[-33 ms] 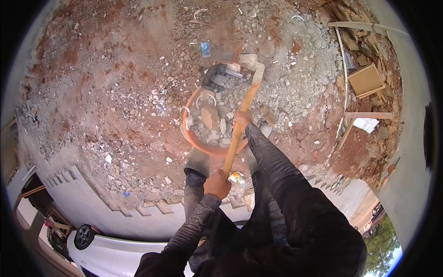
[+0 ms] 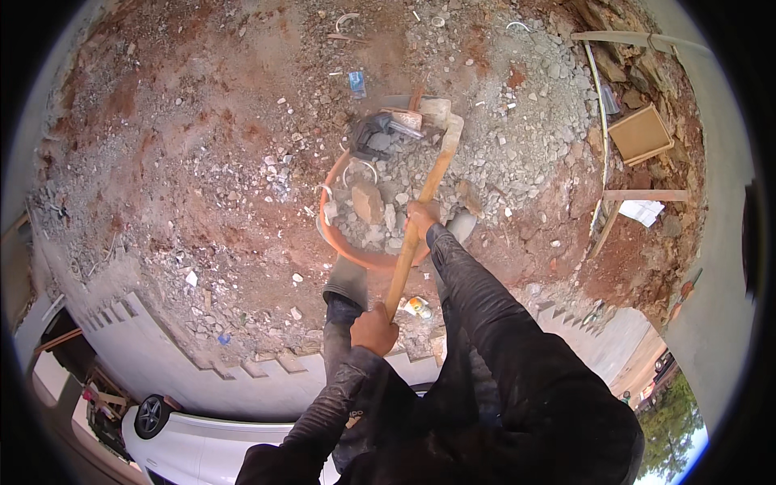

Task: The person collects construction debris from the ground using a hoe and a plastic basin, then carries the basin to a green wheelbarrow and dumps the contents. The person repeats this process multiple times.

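Observation:
My left hand [image 2: 374, 330] is closed round the lower end of a wooden handle. Farther up the same handle, my right hand [image 2: 423, 217] grips it too. It belongs to a hoe [image 2: 439, 174] that slants away from me; its dusty grey metal head is at the far end, against the rubble, the blade partly hidden. Below the handle, in front of my boots, stands an orange tub [image 2: 373, 260] filled with broken stone, including a large tan rock [image 2: 367, 202] and a white curved strip [image 2: 360, 164]. A dark crumpled bag [image 2: 370, 137] lies at its far side.
Loose rubble and reddish soil [image 2: 202, 162] surround the tub. A small yellow-and-white container [image 2: 418, 307] lies near my feet. Right of the rubble are a brown tray-like box [image 2: 641, 136] and wooden boards [image 2: 644, 195]. A white car [image 2: 218, 449] stands behind a low wall [image 2: 218, 396].
My left hand and the handle's lower end have shifted slightly left. Both hands keep their grip on the hoe; the head stays about where it was.

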Available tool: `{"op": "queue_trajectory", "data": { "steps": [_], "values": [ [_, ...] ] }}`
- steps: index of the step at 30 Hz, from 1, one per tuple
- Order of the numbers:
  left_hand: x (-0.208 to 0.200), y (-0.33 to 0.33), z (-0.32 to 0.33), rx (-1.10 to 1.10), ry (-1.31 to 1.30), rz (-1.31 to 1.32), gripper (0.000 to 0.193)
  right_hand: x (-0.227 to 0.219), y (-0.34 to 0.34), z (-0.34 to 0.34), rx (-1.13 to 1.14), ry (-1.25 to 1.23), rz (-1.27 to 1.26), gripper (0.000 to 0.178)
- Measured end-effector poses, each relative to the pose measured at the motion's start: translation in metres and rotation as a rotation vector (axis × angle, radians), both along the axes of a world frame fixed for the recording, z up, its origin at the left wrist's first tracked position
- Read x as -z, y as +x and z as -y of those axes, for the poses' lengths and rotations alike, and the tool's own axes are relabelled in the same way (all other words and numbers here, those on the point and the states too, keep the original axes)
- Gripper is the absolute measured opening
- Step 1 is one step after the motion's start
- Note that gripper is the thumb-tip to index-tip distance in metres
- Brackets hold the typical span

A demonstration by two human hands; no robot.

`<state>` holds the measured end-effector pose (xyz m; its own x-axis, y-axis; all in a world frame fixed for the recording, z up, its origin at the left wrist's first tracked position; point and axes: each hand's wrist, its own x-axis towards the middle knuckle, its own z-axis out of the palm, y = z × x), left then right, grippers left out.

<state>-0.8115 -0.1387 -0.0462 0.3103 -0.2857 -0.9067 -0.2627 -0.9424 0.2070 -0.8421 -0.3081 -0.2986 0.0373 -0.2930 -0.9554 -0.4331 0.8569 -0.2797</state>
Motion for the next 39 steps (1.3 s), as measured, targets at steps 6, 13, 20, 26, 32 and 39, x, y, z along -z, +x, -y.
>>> {"op": "queue_trajectory", "data": {
  "steps": [6,13,20,26,32,39],
  "values": [
    [-0.121,-0.007,-0.138,0.228,0.272,0.043,0.025,-0.138,-0.024,-0.18,0.188,0.2,-0.014,0.039],
    [-0.165,-0.014,-0.234,0.426,0.206,0.227,0.021,-0.225,-0.038,-0.216,0.506,0.171,0.218,0.034],
    [-0.019,-0.039,-0.035,0.399,-0.12,0.184,0.025,-0.112,-0.099,0.01,0.572,0.001,0.147,0.01],
    [-0.009,-0.008,0.125,0.45,-0.51,0.314,0.029,-0.072,-0.096,0.174,0.448,-0.107,0.254,0.019],
    [-0.036,0.111,0.215,0.514,-0.732,0.575,0.031,-0.075,-0.013,0.196,0.361,-0.017,0.479,0.04],
    [-0.005,0.219,0.277,-0.147,-1.104,0.148,0.036,-0.082,-0.01,0.187,0.125,-0.202,0.542,0.043]
  ]
}}
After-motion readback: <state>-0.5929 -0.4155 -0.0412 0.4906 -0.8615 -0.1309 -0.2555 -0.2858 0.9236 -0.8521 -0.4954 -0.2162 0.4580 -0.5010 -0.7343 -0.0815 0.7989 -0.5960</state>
